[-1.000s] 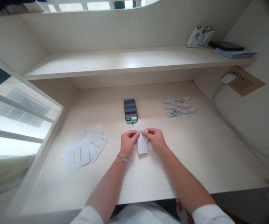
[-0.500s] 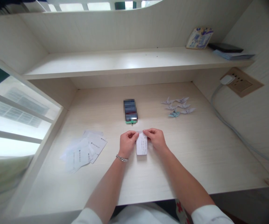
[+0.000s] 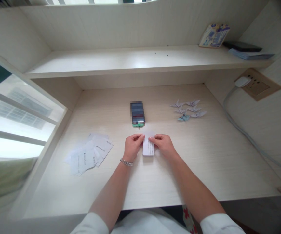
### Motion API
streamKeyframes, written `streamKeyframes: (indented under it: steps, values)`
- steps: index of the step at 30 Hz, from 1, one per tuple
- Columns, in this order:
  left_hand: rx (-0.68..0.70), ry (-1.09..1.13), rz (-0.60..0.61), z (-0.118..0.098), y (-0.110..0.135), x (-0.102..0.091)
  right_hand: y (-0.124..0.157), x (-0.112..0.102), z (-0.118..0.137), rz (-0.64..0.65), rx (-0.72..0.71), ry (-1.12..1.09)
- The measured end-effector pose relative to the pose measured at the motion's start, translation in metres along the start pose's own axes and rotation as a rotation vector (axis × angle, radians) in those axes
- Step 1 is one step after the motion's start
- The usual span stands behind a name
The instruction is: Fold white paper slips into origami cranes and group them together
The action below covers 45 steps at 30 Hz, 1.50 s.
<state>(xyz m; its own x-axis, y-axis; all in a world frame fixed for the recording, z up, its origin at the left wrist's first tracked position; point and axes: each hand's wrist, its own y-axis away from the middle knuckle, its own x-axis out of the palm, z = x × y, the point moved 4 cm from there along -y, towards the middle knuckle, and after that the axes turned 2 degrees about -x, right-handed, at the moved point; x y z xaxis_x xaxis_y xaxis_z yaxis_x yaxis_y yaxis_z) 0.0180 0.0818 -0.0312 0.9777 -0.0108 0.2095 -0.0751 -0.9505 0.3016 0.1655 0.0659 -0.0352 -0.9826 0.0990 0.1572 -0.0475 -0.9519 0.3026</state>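
A small folded white paper slip (image 3: 148, 147) with printed lines lies on the pale wooden desk (image 3: 204, 169) in front of me. My left hand (image 3: 132, 147), with a bracelet at the wrist, pinches the slip's upper left edge. My right hand (image 3: 163, 145) pinches its upper right edge. Both hands have their fingers curled in and pressed on the paper.
A phone (image 3: 137, 113) lies just beyond the slip. A loose pile of white paper sheets (image 3: 89, 157) sits to the left. Several folded paper cranes (image 3: 188, 110) lie at the back right. A shelf holds a carton (image 3: 214, 35) and dark items; a cable (image 3: 238, 125) runs from a wall socket.
The slip looks a little shorter and my fingers have shifted slightly along its top edge. The view has tilted a little.
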Motion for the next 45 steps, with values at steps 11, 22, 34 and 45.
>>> streamKeyframes:
  steps: [11,22,34,45]
  values:
    - [-0.062,-0.181,0.210,0.002,0.006,0.002,-0.002,-0.007,0.003,-0.136,-0.065,0.039]
    - [0.001,-0.273,0.173,-0.003,0.005,0.001,-0.003,-0.006,0.001,-0.133,-0.060,0.014]
    - [0.064,-0.304,0.094,-0.001,0.000,-0.005,0.001,-0.001,0.003,-0.110,-0.058,0.068]
    - [0.051,-0.259,0.034,-0.002,-0.001,-0.008,0.004,0.000,0.003,-0.076,-0.061,0.218]
